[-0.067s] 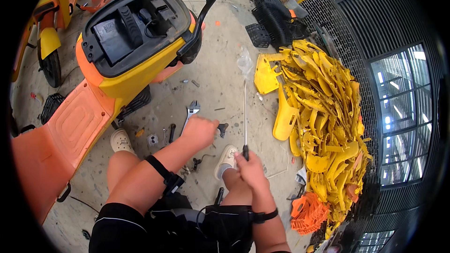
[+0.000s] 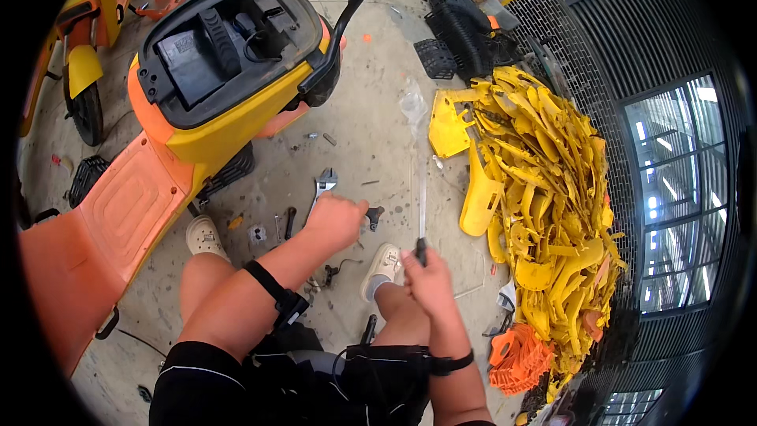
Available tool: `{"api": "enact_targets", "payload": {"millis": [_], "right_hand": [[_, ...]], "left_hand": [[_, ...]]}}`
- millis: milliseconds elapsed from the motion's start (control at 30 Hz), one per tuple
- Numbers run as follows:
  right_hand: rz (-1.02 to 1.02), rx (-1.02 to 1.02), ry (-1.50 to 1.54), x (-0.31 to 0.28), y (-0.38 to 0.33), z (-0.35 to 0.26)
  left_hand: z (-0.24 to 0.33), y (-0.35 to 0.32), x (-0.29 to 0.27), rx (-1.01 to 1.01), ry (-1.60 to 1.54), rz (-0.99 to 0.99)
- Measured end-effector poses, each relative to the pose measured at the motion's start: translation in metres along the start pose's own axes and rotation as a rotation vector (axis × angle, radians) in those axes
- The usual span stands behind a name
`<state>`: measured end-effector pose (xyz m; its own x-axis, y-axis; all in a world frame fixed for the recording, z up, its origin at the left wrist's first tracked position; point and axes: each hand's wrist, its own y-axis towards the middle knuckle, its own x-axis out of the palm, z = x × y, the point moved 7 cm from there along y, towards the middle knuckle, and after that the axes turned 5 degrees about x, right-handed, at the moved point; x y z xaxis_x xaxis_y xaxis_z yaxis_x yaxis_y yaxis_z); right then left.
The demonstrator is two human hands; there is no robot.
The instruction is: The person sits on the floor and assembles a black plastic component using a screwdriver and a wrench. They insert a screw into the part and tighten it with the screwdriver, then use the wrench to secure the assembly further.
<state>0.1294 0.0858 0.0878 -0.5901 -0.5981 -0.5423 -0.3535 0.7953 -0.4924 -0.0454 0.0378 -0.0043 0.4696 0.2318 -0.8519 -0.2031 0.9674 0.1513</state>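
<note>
My right hand is closed around the black handle of a long-shafted screwdriver, its thin metal shaft pointing away from me and slightly blurred. To its left, my left hand is curled into a fist above the floor. Whatever the left fingers may hold is hidden. An adjustable wrench shows just beyond this fist, its handle partly covered by hand and wrist. Beside the fist's thumb lies a small dark metal part.
At left stands a yellow and orange scooter, its seat compartment exposed. A heap of yellow plastic panels rises on the right, with orange pieces near me. Small tools and a clear plastic bag lie on the concrete floor.
My right hand has shifted a little to the right, carrying the screwdriver with it. My left hand stays in about the same place.
</note>
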Motion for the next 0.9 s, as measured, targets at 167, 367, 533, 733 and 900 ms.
{"api": "enact_targets", "payload": {"millis": [167,367,533,733,900], "right_hand": [[0.001,-0.746,0.434,-0.024,-0.051,-0.088],[0.094,-0.116,-0.540,0.053,0.062,0.147],[-0.090,0.189,0.073,0.045,0.050,0.084],[0.094,-0.472,0.328,-0.016,-0.035,-0.098],[0.295,-0.864,0.438,-0.021,-0.068,-0.081]], "left_hand": [[-0.004,-0.008,0.004,0.000,-0.075,-0.002],[-0.003,-0.012,0.012,0.045,-0.104,0.030],[-0.018,-0.010,-0.002,0.003,-0.024,0.034],[-0.015,-0.009,-0.013,0.009,0.018,0.136],[-0.005,-0.008,-0.016,0.083,0.038,0.196]]}}
